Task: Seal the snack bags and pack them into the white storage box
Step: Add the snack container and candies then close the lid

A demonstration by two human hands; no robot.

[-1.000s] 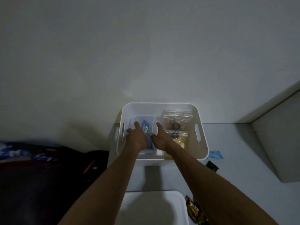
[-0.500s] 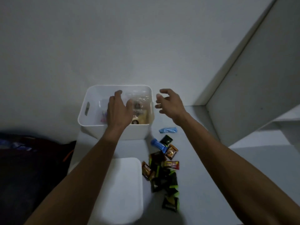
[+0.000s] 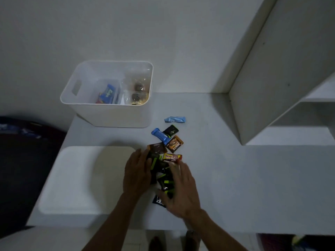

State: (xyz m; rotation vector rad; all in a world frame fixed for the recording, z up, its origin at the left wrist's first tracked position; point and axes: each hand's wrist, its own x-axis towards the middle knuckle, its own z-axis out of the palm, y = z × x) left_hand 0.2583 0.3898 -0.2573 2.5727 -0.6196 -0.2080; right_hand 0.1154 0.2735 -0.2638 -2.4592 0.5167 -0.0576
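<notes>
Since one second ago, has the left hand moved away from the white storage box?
Yes. The left hand was inside the white storage box before; now it is out of it, nearer the person, touching the pile of snack packets on the table.

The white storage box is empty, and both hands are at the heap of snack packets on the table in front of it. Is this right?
Not quite. In the head view the white storage box is not empty: it holds clear bags with snacks. The rest stands: the left hand and the right hand are at the snack packets.
</notes>
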